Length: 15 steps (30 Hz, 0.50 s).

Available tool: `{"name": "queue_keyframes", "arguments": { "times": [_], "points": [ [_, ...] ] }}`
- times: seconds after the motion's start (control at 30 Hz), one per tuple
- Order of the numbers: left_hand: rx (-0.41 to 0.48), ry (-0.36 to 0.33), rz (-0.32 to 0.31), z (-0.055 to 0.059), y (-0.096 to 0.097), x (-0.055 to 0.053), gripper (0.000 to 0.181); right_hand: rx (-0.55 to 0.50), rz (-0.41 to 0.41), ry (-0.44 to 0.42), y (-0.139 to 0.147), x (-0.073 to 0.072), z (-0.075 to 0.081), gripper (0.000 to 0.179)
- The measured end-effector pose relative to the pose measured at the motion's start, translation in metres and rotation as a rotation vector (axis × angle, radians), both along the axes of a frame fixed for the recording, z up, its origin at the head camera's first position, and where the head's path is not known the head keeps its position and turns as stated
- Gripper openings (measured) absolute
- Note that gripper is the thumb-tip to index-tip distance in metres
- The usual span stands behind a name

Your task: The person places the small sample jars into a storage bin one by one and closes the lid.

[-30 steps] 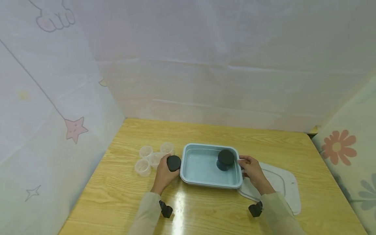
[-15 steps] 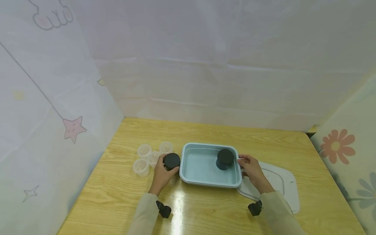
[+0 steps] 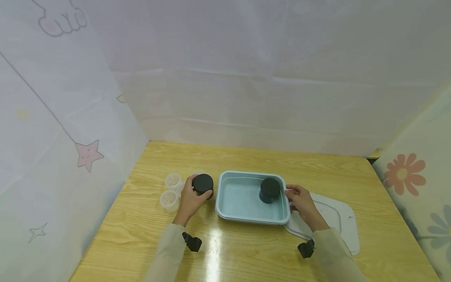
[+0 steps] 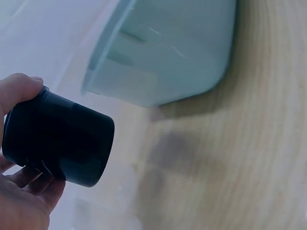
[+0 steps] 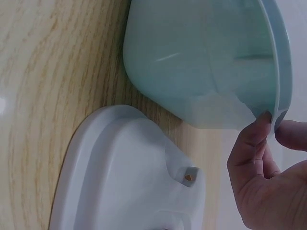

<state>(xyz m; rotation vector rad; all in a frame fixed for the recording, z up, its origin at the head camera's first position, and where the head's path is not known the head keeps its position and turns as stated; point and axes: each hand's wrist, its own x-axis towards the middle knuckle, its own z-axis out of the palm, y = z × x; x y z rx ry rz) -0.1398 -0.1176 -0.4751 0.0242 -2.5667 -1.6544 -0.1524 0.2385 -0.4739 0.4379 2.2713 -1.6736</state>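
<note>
My left hand point(image 3: 188, 201) grips a black round jar point(image 3: 203, 183) around its sides, thumb on one side and fingers on the other. In the left wrist view, the jar point(image 4: 60, 136) is held clear of the table, left of the pale blue plastic bin point(image 4: 168, 52). Another black jar point(image 3: 270, 188) stands inside the bin point(image 3: 239, 197), near its right end. At that end, my right hand point(image 3: 301, 203) pinches the rim between thumb and fingers, as the right wrist view shows with the bin wall point(image 5: 201, 62) beside the hand point(image 5: 268, 177).
Small clear plastic cups point(image 3: 169, 200) stand left of the bin, some partly hidden behind my left hand. A white lid point(image 3: 334, 221) lies flat on the wooden table point(image 3: 246, 254), partly under my right forearm. Printed sheets point(image 3: 225, 98) wall in the back and sides.
My left hand has raised the black jar from beside the bin's left end and carried it slightly back and left, over the cups. The right hand keeps its hold on the rim.
</note>
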Motion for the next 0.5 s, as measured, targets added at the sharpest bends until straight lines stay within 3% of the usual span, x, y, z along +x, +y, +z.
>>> {"name": "queue_keyframes", "arguments": {
  "times": [0.5],
  "points": [
    [0.018, -0.012, -0.076, 0.031, 0.014, -0.022, 0.073, 0.012, -0.007, -0.004, 0.000, -0.001, 0.001, 0.042]
  ]
}}
